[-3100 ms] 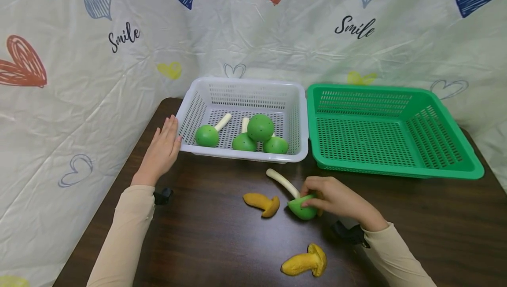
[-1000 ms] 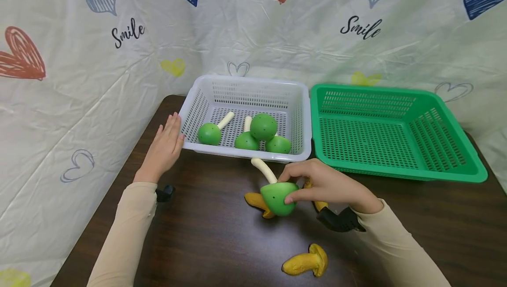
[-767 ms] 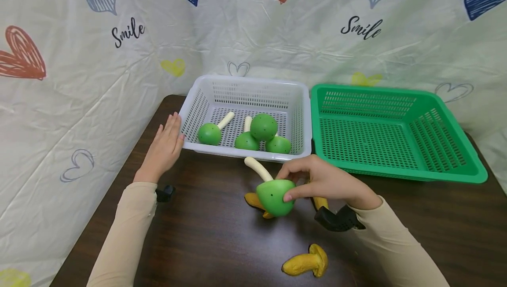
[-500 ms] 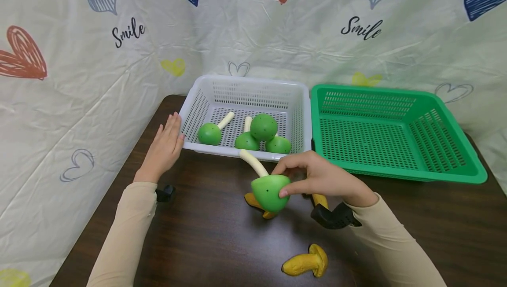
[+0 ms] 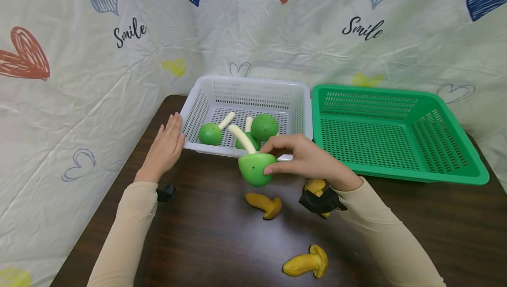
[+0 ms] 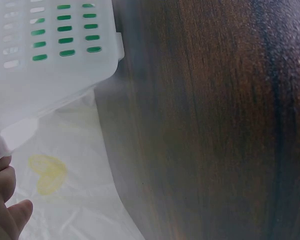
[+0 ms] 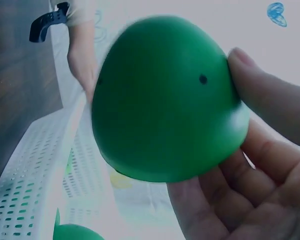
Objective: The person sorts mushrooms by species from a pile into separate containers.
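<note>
My right hand pinches the green cap of a toy mushroom between thumb and fingers, its white stem tilted up and away. The mushroom is raised above the table, and its stem overlaps the white basket's front rim in the head view. In the right wrist view the dark-dotted cap fills the middle, with the thumb on one side. My left hand rests with straight fingers against the basket's left side. Inside that basket lie green mushrooms; the right hand hides part of this group.
To the right of the white basket stands a green basket. On the dark table lie a brownish-yellow mushroom, a yellow mushroom near the front, and another yellow mushroom partly behind the right wrist's camera.
My right hand has picked the green mushroom up from the table and carried it up, left and toward the white basket, uncovering the brownish-yellow mushroom. The left hand has stayed at the basket.
</note>
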Action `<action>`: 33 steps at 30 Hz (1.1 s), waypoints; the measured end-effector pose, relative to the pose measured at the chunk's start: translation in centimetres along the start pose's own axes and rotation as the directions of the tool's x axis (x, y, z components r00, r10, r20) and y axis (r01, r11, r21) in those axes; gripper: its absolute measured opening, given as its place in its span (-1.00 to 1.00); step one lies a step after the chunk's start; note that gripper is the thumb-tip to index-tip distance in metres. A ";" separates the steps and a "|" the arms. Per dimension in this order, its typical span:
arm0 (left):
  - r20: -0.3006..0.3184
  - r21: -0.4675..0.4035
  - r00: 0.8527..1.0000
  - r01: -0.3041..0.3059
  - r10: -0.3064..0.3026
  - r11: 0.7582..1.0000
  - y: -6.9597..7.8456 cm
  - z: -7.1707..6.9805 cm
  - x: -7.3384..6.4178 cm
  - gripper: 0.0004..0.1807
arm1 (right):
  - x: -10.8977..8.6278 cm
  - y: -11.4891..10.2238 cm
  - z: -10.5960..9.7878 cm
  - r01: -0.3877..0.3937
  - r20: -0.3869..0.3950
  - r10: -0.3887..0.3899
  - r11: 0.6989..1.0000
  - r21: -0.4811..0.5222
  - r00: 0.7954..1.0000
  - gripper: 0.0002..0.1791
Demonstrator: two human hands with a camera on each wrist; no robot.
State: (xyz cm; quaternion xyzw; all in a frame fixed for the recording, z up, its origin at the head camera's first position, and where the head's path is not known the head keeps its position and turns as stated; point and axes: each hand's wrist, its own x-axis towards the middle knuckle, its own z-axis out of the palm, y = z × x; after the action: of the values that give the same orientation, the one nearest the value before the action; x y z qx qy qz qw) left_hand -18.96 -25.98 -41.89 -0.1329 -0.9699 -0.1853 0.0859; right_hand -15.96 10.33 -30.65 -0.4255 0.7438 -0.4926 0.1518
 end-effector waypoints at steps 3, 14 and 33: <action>0.000 -0.001 1.000 -0.001 0.001 1.000 0.0 0.0 0.0 -0.38 | 1.3 0.2 0.2 -0.026 -0.047 0.025 1.000 -0.014 0.999 -0.75; -0.001 0.004 1.000 0.001 -0.001 1.000 0.1 0.1 0.3 -0.37 | 6.6 3.4 1.0 -0.122 -0.126 0.128 0.991 0.053 0.984 -0.74; 0.005 0.004 1.000 0.009 -0.010 1.000 0.0 0.1 0.2 -0.38 | 11.9 7.6 2.9 -0.256 -0.215 0.252 0.967 0.011 0.944 -0.72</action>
State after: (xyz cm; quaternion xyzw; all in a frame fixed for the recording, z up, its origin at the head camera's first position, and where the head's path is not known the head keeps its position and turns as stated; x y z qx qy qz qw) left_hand -19.15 -25.91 -41.96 -0.1286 -0.9711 -0.1834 0.0826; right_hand -24.86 0.41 -36.26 -0.2719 0.8086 -0.5055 0.1291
